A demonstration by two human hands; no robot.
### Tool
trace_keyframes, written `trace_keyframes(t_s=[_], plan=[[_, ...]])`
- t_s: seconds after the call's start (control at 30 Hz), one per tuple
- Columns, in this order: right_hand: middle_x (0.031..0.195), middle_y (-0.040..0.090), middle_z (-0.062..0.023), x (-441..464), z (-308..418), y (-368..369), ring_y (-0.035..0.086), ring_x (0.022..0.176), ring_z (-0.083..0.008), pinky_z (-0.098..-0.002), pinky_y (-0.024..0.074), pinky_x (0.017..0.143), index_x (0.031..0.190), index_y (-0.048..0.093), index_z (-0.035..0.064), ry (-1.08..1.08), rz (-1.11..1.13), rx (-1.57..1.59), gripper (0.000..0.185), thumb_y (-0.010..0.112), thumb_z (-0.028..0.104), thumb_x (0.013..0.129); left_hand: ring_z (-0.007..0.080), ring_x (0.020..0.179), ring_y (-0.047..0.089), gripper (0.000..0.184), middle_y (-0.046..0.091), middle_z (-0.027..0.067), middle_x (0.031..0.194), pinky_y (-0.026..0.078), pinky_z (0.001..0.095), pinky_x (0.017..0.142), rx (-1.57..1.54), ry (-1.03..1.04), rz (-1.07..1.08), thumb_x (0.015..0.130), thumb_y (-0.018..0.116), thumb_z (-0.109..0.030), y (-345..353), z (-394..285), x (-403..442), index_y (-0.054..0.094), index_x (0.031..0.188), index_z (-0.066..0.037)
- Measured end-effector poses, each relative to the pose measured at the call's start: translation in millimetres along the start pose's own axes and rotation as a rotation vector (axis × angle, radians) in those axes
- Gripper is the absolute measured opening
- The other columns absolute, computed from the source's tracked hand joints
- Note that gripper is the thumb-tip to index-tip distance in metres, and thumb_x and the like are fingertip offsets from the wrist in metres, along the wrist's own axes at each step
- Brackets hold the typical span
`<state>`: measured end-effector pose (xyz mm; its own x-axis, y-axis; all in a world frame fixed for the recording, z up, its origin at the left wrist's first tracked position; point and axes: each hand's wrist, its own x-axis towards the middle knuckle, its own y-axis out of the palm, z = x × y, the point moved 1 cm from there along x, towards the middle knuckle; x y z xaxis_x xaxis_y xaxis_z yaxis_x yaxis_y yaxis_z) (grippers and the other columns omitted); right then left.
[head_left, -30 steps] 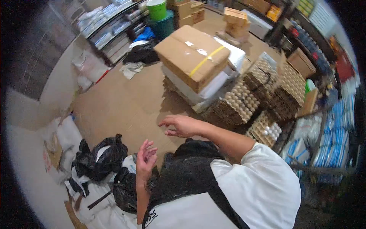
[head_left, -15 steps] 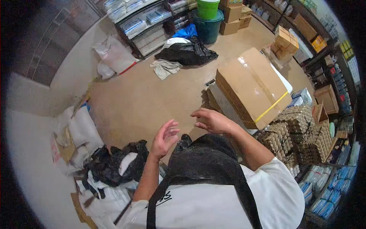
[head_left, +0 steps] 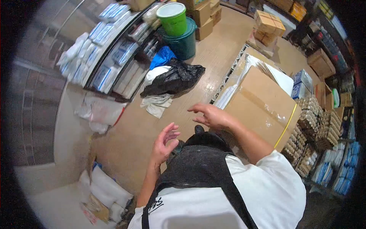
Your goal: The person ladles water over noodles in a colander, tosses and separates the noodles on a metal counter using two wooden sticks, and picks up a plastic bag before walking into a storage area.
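My left hand [head_left: 164, 144] is held out in front of the black apron [head_left: 194, 164], its fingers apart and slightly curved, with nothing in it. My right hand [head_left: 211, 115] hangs in the air with fingers and thumb spread, also holding nothing. Nearest to it is a big taped cardboard box [head_left: 263, 105] with a yellow strap, just to its right. Whether the right hand touches that box I cannot tell. Beyond both hands, a black plastic bag [head_left: 177, 78] lies on the floor beside a pale cloth [head_left: 156, 105].
A green bucket [head_left: 173, 23] sits on a dark green bin [head_left: 183, 44]. Shelves of packaged goods [head_left: 110, 57] stand at the left. Stacked egg trays [head_left: 310, 118] are at the right. White sacks [head_left: 110, 191] lie at lower left. Tan floor [head_left: 206, 72] runs between them.
My view has swung to the left and farther ahead, so the shelves and black bag show larger and lower. Both hands stay raised and open, in nearly the same pose.
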<state>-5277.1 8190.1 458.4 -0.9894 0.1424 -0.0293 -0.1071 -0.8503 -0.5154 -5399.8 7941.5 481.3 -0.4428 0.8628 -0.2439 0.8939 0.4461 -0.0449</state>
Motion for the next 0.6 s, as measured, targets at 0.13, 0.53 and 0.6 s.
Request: trace_keyframes(t_s=[0.13,0.53,0.6], plan=[[0.124,0.062,-0.0180,88.9,-12.8,-49.9,0.058,0.118,-0.0380,-0.0438,0.0474,0.101,0.129,0.060,0.0044,-0.096,-0.093,-0.036,0.041,0.066,0.025,0.094,0.0259,0.122,0.058,0.068,0.054,0.0141,0.141,0.045,0.0397,0.105,-0.007,-0.047,0.056,0.089,0.069,-0.009,-52.0,-24.3,79.8,0.040,0.150,-0.004],[0.125,0.062,-0.0171,208.8,-81.3,-151.9,0.060,0.117,-0.0354,-0.0427,0.0484,0.101,0.128,0.060,0.0051,0.242,-0.457,-0.068,0.040,0.068,0.022,0.093,0.0243,0.122,0.057,0.067,0.051,0.0142,0.142,0.045,0.0380,0.103,0.024,0.038,0.472,0.089,0.067,-0.009,-156.7,-73.1,393.9,0.039,0.149,-0.003],[0.124,0.062,-0.0168,210.2,-91.0,-170.0,0.060,0.117,-0.0349,-0.0425,0.0486,0.101,0.128,0.060,0.0054,0.263,-0.546,-0.104,0.040,0.068,0.023,0.093,0.0247,0.121,0.057,0.068,0.051,0.0144,0.142,0.046,0.0378,0.103,0.044,0.019,0.542,0.089,0.068,-0.010,-151.8,-89.6,440.4,0.039,0.149,-0.003]])
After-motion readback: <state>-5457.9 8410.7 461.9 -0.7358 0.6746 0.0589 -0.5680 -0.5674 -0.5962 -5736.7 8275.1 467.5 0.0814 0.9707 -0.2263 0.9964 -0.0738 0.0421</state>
